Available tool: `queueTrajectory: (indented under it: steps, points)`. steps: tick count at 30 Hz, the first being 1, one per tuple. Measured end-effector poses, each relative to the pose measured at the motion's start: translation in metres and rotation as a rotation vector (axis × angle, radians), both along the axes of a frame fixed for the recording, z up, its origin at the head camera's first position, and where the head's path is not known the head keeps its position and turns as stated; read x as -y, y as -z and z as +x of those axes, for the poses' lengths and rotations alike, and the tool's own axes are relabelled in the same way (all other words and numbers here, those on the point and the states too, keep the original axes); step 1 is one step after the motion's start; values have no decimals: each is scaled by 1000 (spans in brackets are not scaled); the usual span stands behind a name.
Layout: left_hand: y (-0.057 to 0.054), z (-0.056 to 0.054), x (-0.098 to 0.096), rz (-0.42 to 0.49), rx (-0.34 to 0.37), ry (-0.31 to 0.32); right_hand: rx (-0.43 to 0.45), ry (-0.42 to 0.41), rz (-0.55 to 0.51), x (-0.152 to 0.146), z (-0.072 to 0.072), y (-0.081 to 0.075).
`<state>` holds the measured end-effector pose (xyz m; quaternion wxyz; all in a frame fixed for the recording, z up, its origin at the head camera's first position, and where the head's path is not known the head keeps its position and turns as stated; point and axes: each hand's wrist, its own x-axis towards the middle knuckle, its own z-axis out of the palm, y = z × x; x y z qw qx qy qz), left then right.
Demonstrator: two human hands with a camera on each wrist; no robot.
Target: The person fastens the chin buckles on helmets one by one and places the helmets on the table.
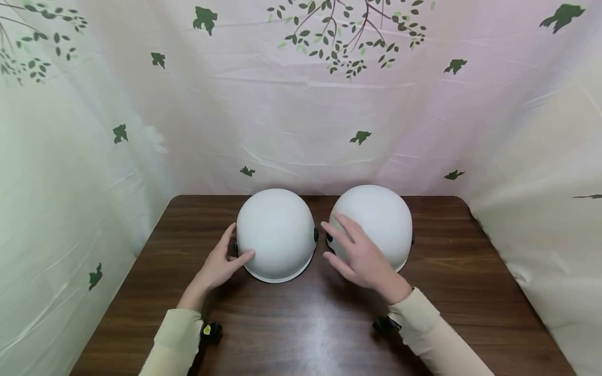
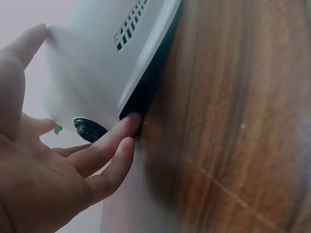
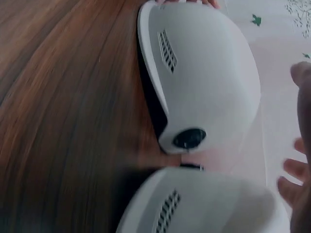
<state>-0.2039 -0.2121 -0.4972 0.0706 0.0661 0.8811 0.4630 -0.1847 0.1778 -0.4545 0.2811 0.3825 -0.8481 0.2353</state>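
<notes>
Two white helmets stand dome-up, side by side, on the table. My left hand (image 1: 218, 266) is at the left side of the left helmet (image 1: 277, 230), its thumb on the front of the shell. In the left wrist view, its fingers touch the helmet's lower edge beside a black round knob (image 2: 89, 130). My right hand (image 1: 362, 256) has its fingers spread in front of the right helmet (image 1: 381, 214), apart from the left one. The right wrist view shows the left helmet (image 3: 209, 73) with its vent and knob, and part of the right helmet (image 3: 218, 204) below it.
The brown wooden table (image 1: 291, 334) extends toward me and to both sides. A pale curtain (image 1: 291, 120) printed with leaves and green birds hangs behind the table and on both sides. Both helmets stand close to the table's back edge, with a narrow gap between them.
</notes>
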Motion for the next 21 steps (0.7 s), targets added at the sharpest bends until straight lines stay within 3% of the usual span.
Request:
queueTrajectory:
  steps: [5,12,17,21]
  points:
    - [3,5,1,67,19,-4,232,-21,32,20,-3,2]
    - [-1,9,0,105,39,-19,435,33,-13,48,-19,4]
    - [1,11,-2,137,33,0,530,42,-13,59,-28,10]
    - [1,13,-3,155,24,-14,548,25,-23,64,-31,15]
